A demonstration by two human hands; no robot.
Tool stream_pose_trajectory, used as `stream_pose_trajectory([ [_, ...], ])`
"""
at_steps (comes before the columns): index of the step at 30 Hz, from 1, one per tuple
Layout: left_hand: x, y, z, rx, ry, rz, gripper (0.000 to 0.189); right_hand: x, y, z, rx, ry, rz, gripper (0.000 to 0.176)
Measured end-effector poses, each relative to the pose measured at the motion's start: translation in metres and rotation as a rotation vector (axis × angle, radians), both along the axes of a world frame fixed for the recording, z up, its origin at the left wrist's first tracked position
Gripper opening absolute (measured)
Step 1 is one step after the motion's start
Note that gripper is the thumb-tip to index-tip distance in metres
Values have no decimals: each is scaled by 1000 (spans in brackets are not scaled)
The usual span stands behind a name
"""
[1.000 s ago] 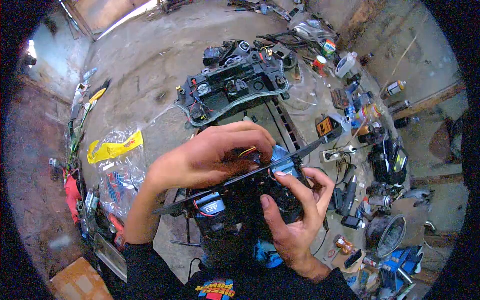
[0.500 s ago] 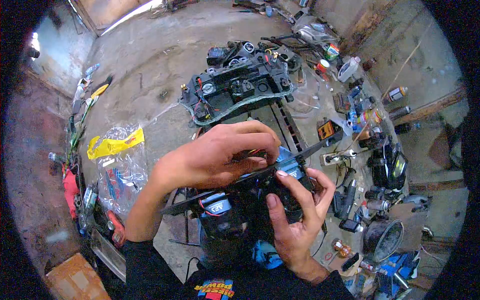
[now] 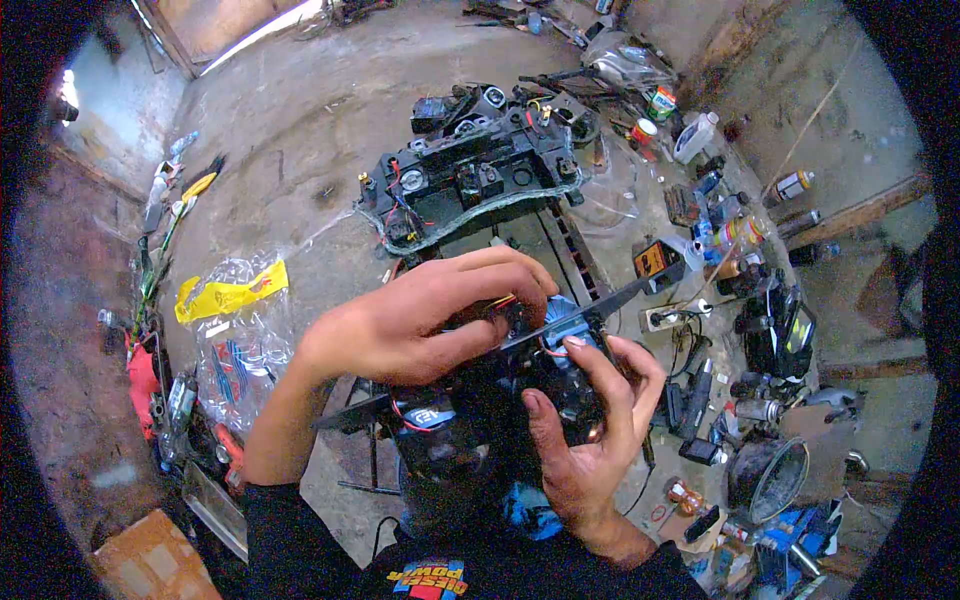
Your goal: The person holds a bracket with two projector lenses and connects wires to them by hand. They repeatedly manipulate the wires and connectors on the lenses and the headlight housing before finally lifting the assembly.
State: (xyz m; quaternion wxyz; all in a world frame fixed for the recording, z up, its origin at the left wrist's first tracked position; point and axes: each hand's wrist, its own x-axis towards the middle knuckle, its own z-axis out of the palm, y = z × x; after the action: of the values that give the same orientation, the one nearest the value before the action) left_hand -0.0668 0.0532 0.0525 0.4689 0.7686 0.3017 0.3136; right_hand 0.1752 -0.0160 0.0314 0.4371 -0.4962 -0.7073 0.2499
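Observation:
A dark assembly with two round, black projector headlight units lies in front of me, crossed by a long, slanted black strip (image 3: 625, 303). The left unit (image 3: 428, 417) has a blue label with white lettering and a red wire. The right unit (image 3: 567, 322) has a similar blue part. My left hand (image 3: 405, 315) arches over the strip from above, fingers bent and tips pressed near that blue part; what they pinch is hidden. My right hand (image 3: 598, 430) holds the right unit from the near side, index fingertip at the blue part, thumb lower.
Beyond my hands lies a black headlight housing (image 3: 480, 180) with wires and sealant along its rim. A clear plastic bag (image 3: 240, 350) with a yellow band is on the left. Bottles, a power strip (image 3: 675, 317), tools and a metal pot (image 3: 770, 475) crowd the right.
The strip and the units have tilted and shifted slightly. My right hand has moved a little left, and my left fingers have shifted slightly over the right unit.

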Motion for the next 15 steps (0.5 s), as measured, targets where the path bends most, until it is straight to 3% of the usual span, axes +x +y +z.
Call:
stream_pose_trajectory([
  [3,-2,-1,2,12,3,-28,42,0,4,5,-12,4,2,61],
  [6,0,-7,10,-180,-40,-28,49,1,5,1,-32,32,11,73],
  [9,3,-4,16,-211,29,-24,57,3,6,1,-3,3,6,82],
  [15,9,-11,36,38,306,118,51,6,9,0,36,5,7,86],
])
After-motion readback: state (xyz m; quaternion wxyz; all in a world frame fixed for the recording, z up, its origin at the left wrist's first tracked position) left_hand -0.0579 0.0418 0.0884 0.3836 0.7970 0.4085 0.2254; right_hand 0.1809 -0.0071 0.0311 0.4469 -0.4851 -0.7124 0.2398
